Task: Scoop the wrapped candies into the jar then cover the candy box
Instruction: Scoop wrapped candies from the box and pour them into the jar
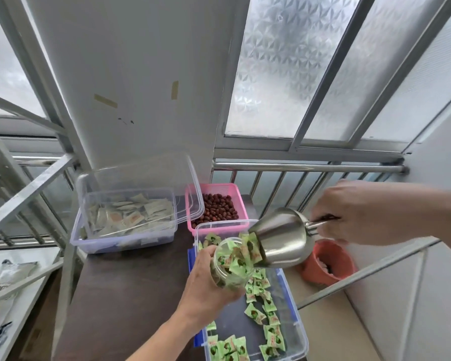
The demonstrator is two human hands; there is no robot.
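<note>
The fingers of the left hand (206, 285) wrap around the side of a small clear plastic jar (228, 264), holding it tilted with its open mouth toward the right. The fingers of the right hand (370, 212) are closed around the thin handle of a shiny stainless steel scoop (281, 241), whose wide open end meets the jar's mouth. Green wrapped candies (241, 252) spill from the scoop into the jar, which is already partly filled with them.

Both hands hover over a clear rectangular plastic candy box with blue clips (294, 319), lidless, where more green candies lie scattered along its floor. The box sits on a dark brown table (125, 293). Behind it stands a pink plastic basket of dark red dates (216, 207). To the left is a larger clear tub of pale sachets (125, 217), its clear lid (151, 175) propped against the wall. An orange pot (328, 261) sits to the right.
</note>
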